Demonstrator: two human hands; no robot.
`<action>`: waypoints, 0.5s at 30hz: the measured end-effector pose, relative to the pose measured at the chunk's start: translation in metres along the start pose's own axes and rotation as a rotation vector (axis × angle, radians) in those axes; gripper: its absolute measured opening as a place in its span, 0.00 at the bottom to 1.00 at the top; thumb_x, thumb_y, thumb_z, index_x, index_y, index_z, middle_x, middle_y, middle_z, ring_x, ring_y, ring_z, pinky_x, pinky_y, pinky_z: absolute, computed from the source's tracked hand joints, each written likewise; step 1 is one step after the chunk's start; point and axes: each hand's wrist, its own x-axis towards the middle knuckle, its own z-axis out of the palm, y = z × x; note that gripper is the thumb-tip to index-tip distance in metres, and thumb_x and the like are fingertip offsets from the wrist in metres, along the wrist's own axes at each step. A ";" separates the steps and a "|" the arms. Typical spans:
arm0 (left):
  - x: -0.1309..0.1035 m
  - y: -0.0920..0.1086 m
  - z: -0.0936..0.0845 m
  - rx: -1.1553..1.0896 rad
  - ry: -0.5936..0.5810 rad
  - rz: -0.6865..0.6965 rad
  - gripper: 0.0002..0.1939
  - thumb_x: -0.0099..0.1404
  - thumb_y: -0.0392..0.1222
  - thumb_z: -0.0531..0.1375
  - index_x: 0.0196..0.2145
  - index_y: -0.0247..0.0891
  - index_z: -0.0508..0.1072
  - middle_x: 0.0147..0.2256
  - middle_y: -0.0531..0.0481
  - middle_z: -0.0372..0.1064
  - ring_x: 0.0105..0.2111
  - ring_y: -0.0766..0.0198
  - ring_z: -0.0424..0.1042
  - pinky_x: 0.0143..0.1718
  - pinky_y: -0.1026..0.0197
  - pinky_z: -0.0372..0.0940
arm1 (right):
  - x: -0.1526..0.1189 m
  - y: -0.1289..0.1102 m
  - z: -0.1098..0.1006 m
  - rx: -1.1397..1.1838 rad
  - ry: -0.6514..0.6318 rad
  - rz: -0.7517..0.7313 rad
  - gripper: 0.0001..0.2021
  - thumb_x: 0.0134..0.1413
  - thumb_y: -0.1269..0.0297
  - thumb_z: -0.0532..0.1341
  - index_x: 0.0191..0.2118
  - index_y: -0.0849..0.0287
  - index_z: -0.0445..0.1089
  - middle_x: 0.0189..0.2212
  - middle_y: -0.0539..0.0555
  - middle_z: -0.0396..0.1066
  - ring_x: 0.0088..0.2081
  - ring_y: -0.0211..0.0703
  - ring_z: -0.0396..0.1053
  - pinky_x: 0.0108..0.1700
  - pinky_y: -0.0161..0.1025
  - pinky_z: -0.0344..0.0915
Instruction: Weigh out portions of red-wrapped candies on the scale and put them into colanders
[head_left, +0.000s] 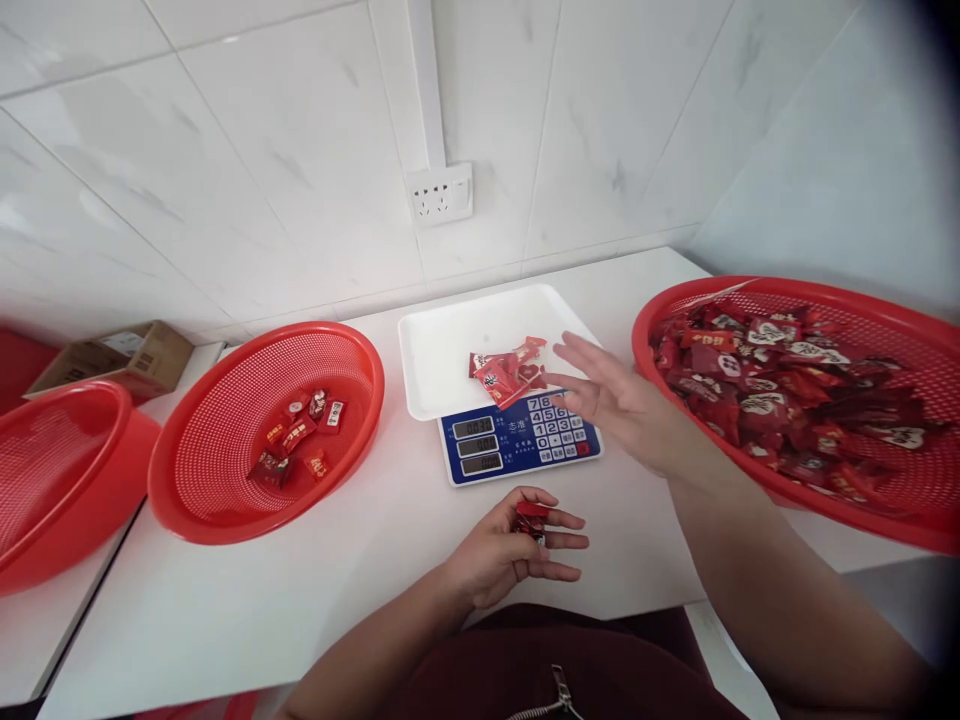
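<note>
My left hand (517, 545), palm up in front of the scale, holds a few small red packets (531, 520) under its thumb, with the other fingers spread. My right hand (619, 405) is over the right edge of the white tray (442, 350), fingers apart, with nothing visibly gripped. Several red wrapped packets (501, 380) lie on the tray near its front right, close to the right fingertips. Below the tray, the blue scale panel (517, 440) shows its displays and keypad.
At right stands a red basket (652, 300) full of red packets. A red basket (202, 400) at left holds several packets. Further left are another red basket (124, 440) and a cardboard box (161, 360). A tiled wall with a socket (441, 194) rises behind.
</note>
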 end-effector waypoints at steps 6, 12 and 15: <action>0.002 0.000 -0.004 -0.020 -0.004 0.012 0.31 0.44 0.19 0.55 0.46 0.39 0.67 0.41 0.46 0.72 0.47 0.52 0.71 0.42 0.53 0.67 | -0.016 -0.001 0.016 -0.253 -0.623 0.051 0.17 0.56 0.58 0.57 0.51 0.52 0.68 0.45 0.54 0.72 0.45 0.48 0.70 0.47 0.46 0.66; -0.001 0.001 -0.001 -0.040 -0.048 -0.025 0.34 0.47 0.22 0.60 0.51 0.43 0.64 0.43 0.47 0.71 0.44 0.52 0.73 0.42 0.57 0.65 | -0.029 -0.004 0.025 -0.335 -0.731 0.049 0.09 0.51 0.71 0.57 0.37 0.57 0.72 0.35 0.51 0.74 0.35 0.42 0.69 0.36 0.37 0.65; -0.003 0.005 -0.002 -0.024 -0.108 -0.023 0.35 0.50 0.26 0.63 0.54 0.46 0.61 0.46 0.45 0.69 0.48 0.49 0.70 0.39 0.56 0.67 | -0.023 -0.002 0.019 -0.275 -0.587 0.108 0.05 0.52 0.67 0.59 0.34 0.58 0.71 0.31 0.51 0.74 0.33 0.42 0.70 0.35 0.39 0.66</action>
